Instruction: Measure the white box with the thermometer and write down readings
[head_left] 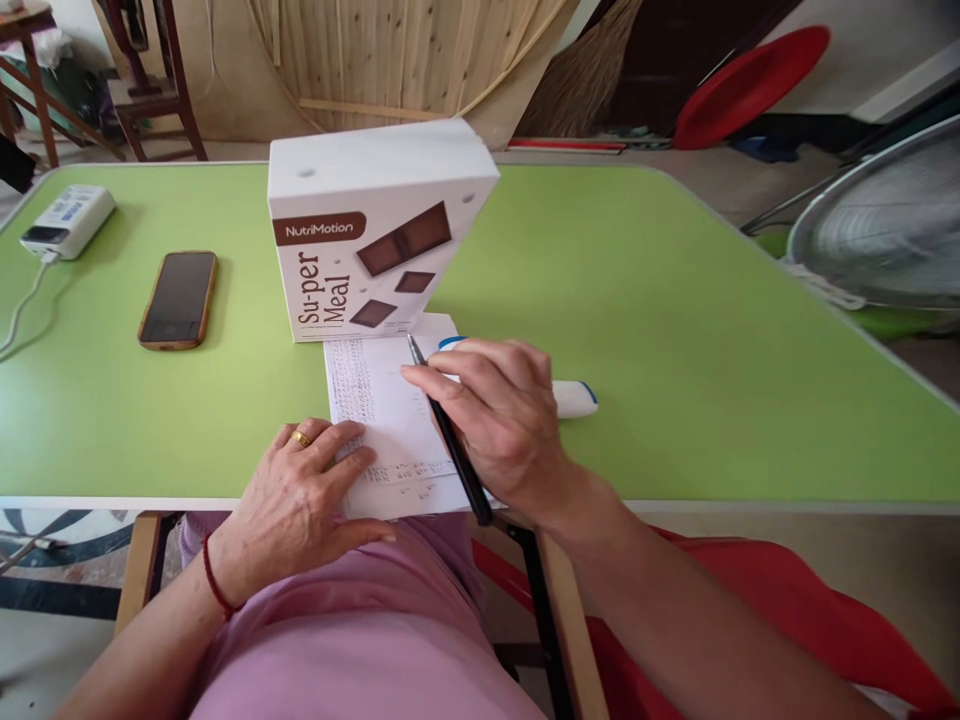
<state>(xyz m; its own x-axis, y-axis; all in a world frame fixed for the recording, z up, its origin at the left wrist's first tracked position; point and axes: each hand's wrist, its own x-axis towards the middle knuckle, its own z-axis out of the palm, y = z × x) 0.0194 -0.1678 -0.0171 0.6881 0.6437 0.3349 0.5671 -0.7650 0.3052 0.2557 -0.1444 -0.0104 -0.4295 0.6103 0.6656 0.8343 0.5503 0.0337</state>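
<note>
My right hand holds a black pen, its silver tip pointing up toward the box and its dark end toward me. Below that hand lies a sheet of paper covered partly with small handwriting. My left hand rests open on the paper's left edge, fingers spread, with a gold ring and a red cord at the wrist. A white box marked "Su-per Meal" stands upright at the paper's far edge. Partly hidden behind my right hand is a white object with blue ends, whose kind I cannot make out.
On the green table, a phone lies left of the box. Farther left sits a white power bank with a cable. Beyond the right edge is a large round metal pan. A wooden chair stands behind.
</note>
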